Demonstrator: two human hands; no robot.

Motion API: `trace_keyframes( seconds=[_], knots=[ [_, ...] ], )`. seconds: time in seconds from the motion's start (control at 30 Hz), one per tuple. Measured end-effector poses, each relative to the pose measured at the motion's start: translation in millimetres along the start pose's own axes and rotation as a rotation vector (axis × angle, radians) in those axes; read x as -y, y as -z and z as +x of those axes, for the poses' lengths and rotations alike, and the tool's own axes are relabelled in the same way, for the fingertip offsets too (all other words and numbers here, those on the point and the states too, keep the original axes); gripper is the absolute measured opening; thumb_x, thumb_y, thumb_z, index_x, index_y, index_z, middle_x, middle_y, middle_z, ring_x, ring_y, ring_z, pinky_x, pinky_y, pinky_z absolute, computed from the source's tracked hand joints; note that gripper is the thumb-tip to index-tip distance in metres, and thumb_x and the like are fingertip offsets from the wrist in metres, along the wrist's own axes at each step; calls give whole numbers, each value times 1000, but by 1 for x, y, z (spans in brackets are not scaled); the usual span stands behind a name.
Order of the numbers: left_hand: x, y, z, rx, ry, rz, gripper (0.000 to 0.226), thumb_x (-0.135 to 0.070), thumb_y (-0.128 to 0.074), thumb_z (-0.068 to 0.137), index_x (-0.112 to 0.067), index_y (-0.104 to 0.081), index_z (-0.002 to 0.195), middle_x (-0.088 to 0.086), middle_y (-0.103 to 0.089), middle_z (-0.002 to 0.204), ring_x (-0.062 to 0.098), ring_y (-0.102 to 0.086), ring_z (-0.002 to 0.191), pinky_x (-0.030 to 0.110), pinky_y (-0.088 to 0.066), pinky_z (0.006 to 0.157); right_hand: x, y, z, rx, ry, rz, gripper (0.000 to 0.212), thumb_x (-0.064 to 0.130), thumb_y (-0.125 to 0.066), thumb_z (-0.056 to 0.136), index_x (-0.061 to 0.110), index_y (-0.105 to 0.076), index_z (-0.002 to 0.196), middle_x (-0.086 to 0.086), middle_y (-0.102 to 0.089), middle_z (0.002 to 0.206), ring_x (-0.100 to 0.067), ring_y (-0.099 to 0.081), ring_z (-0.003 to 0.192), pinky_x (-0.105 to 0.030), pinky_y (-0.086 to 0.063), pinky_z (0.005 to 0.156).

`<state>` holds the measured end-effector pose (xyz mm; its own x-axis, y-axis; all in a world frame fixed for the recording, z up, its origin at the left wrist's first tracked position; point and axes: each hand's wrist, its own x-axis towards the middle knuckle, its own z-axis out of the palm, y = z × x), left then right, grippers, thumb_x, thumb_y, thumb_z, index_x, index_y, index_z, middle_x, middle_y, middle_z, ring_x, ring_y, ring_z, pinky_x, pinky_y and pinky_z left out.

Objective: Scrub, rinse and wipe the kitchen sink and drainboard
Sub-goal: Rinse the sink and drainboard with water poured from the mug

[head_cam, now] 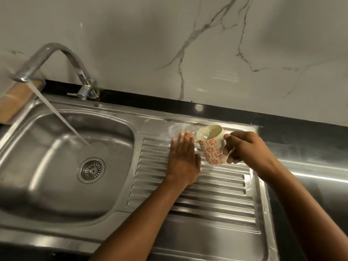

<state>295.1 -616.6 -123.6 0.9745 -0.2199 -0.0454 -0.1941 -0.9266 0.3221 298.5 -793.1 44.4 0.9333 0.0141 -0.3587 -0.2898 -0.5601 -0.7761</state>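
Right hand (pixel 244 147) fingers (pixel 233 158) grip mug (pixel 211 147) tipped leftward; left hand (pixel 183 161) flat on drainboard (pixel 216 194)

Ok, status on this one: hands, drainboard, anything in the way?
Left hand flat on drainboard, open. Right hand grips tipped mug over it. Tap running into sink. Nothing blocking.
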Motion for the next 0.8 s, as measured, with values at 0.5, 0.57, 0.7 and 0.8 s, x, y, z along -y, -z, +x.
trace_keyframes(
  seconds=[0.5,0.57,0.7,0.8],
  knots=[
    [-10,-12,20,45,-98,15,67,-50,-7,110,-15,4,166,8,9,174,26,8,161,48,-1,132,-67,29,-101,-153,40,338,39,16,-42,109,4,-71,85,-21,-70,85,-35,-67,74,-37,-56,72],
    [28,-2,14,13,-6,43,69,-52,-6,109,-15,2,167,8,5,174,26,4,162,48,-4,132,-76,24,-107,-157,50,362,40,17,-42,109,5,-72,85,-21,-70,86,-35,-66,74,-33,-56,70],
    [94,22,0,-13,200,112,71,-52,-3,108,-12,2,166,11,5,175,27,4,162,50,-5,132,-80,12,-108,-169,58,402,38,17,-43,108,-1,-70,90,-22,-70,87,-34,-65,73,-28,-57,69],
    [101,30,-4,0,298,122,72,-52,-3,108,-9,5,165,15,8,174,30,8,161,53,-1,131,-79,4,-103,-174,61,416,38,16,-42,109,-2,-71,91,-21,-71,88,-38,-65,76,-33,-58,72]
  ],
)
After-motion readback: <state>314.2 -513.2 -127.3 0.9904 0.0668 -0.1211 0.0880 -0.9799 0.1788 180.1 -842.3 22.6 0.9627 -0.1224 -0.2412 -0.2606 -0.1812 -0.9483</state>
